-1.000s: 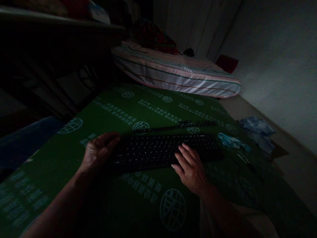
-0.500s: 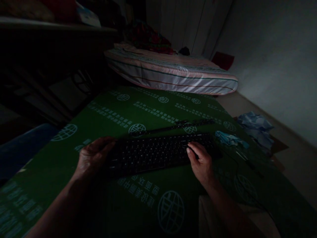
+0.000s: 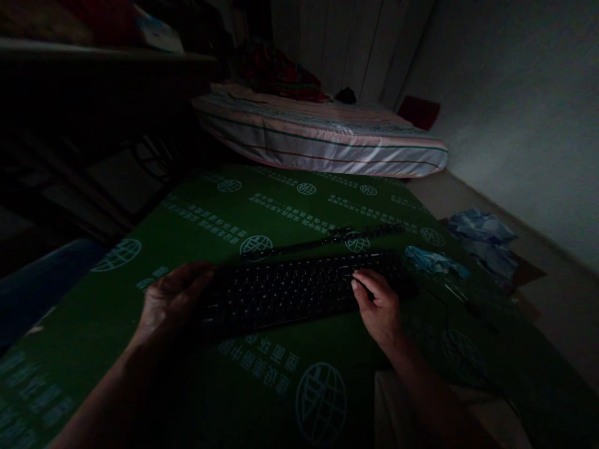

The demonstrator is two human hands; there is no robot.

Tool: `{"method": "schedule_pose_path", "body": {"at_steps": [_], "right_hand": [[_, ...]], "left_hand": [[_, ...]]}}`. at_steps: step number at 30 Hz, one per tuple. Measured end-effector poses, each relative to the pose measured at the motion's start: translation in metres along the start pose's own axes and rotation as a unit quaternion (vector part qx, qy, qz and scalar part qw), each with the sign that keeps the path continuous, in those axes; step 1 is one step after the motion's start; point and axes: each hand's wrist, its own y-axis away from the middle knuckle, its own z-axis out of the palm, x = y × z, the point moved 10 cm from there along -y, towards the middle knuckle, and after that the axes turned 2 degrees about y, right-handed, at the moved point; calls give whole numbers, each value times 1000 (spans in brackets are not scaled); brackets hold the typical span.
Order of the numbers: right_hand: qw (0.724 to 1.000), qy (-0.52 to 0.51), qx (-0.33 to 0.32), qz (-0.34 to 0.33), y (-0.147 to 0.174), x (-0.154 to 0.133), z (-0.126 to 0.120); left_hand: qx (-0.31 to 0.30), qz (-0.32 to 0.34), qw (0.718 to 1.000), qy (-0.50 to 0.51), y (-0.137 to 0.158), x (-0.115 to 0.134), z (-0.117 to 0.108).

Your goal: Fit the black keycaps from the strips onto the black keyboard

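Note:
A black computer keyboard (image 3: 290, 293) lies on a green board printed with white globes and lettering. At its left end, my left hand (image 3: 175, 290) is closed with its fingers on the keyboard's edge. Over the right part of the keys, my right hand (image 3: 378, 304) has thumb and fingertips pressed together; whatever they hold, if anything, is hidden. Just behind the keyboard runs an uneven row of small dark pieces (image 3: 322, 240) with light marks, perhaps loose keycaps. The room is dim, so key details are hard to make out.
A crumpled blue cloth (image 3: 435, 262) lies right of the keyboard, near a thin dark tool (image 3: 461, 296) and a cable (image 3: 447, 324). Beyond the green board (image 3: 281, 212) is a bed with a striped cover (image 3: 327, 143). A dark table (image 3: 107, 59) stands at left.
The whole view has shifted slightly. Both hands stay in nearly the same places at the keyboard, with no clear change in their grip.

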Motion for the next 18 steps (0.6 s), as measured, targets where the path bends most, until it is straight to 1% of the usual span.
{"method": "schedule_pose_path", "body": {"at_steps": [3,10,15,18], "right_hand": [[1000,5,1,0,0,1,0],[1000,3,-6,-2,1,3,3],[1000,1,-1,3,2,3,3],[1000,0,-4,-7,2,1,5]], "left_hand": [[-4,-11,1000,9,1,0,0],[-1,-1,1000,2,-3,0,0],[-16,-11,1000,24,-1,3,1],[-7,-19,999,32,1,2,-1]]}}
